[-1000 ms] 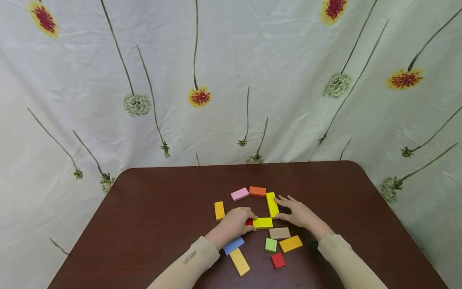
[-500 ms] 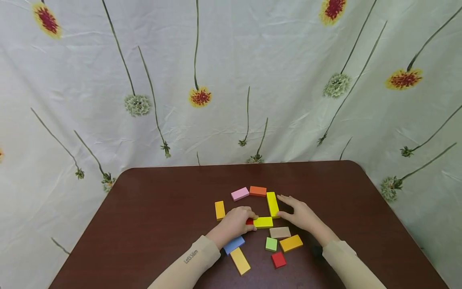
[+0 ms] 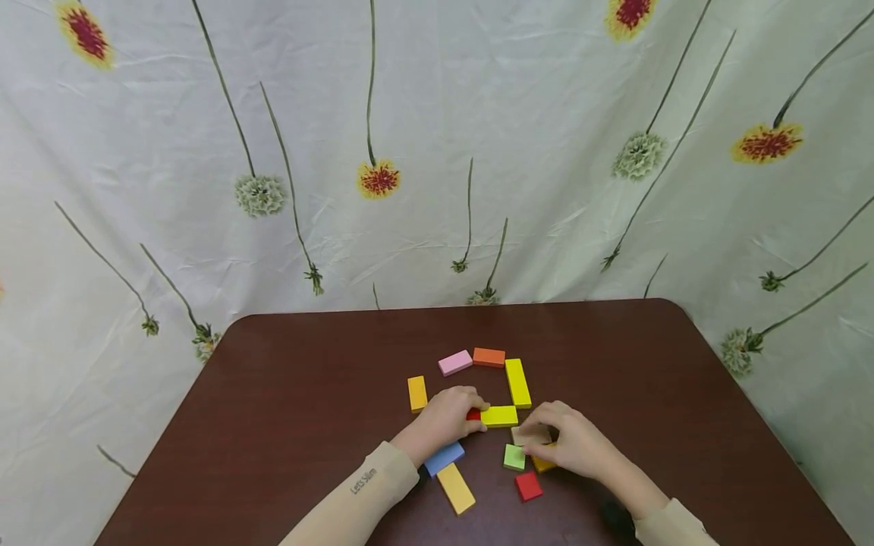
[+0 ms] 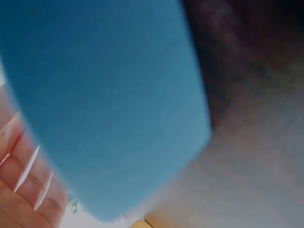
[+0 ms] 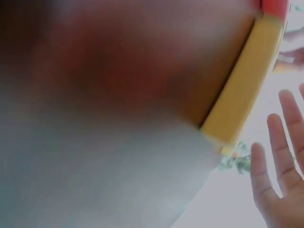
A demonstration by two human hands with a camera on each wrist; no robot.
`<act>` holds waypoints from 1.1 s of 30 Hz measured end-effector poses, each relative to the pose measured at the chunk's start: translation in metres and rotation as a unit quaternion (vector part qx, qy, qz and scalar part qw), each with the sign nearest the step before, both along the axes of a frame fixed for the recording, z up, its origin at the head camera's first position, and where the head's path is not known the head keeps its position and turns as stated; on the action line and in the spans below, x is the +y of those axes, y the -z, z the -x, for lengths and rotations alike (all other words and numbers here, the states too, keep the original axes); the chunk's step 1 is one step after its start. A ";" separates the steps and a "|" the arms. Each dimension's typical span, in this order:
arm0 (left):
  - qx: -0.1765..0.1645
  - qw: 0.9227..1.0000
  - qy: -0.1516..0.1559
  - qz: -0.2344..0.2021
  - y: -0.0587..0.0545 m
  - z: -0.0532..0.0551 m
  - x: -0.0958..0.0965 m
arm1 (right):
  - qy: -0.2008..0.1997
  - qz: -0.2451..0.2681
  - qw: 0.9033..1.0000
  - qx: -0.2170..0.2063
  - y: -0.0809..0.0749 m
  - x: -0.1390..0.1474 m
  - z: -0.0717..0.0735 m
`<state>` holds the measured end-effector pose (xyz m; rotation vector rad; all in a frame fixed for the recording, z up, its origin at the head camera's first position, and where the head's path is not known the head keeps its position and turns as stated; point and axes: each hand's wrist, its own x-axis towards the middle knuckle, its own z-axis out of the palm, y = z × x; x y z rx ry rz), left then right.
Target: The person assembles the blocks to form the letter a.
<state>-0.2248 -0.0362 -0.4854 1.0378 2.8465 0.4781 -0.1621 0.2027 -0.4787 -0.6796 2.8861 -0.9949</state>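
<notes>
In the head view, my left hand (image 3: pixel 444 418) rests on the table with thumb and fingers around a small red block (image 3: pixel 474 415), most of it hidden. A yellow block (image 3: pixel 499 416) lies end-on to the red one, beside the fingertips. My right hand (image 3: pixel 576 444) is over a beige block (image 3: pixel 534 434), its index finger overlapping the block and its thumb beside a green block (image 3: pixel 515 456). Under the right hand, an orange-yellow block (image 3: pixel 544 463) is partly covered. A blue block (image 4: pixel 104 109) fills much of the left wrist view.
A second yellow block (image 3: pixel 518 384), an orange block (image 3: pixel 488 357) and a pink block (image 3: pixel 455 362) form a curved row behind the hands. Amber (image 3: pixel 417 394) and pale yellow (image 3: pixel 456 488) blocks lie at left, a red square block (image 3: pixel 529 486) in front. The table (image 3: pixel 307 394) is dark brown.
My right hand has left the upright-lying yellow block and come nearer, down to the beige and green blocks. The left hand has kept its place at the red block.
</notes>
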 end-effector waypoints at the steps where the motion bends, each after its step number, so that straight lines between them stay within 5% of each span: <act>1: -0.001 1.000 0.000 0.000 0.000 0.000 0.000 | -0.021 0.005 1.000 0.004 0.001 0.000 -0.005; 9: 0.007 1.000 -0.001 -0.005 0.002 0.002 -0.001 | -0.112 0.011 0.991 0.074 0.008 -0.003 -0.032; 21: -0.001 1.000 0.000 -0.003 0.003 0.000 -0.002 | -0.120 -0.073 0.989 0.050 0.006 -0.007 -0.038; 27: 0.003 1.000 0.005 -0.002 0.004 -0.001 -0.001 | -0.118 -0.051 0.992 0.007 -0.004 -0.006 -0.037; 33: -0.004 1.000 0.001 -0.003 0.004 -0.001 0.001 | -0.069 -0.027 0.997 -0.026 -0.018 0.000 -0.021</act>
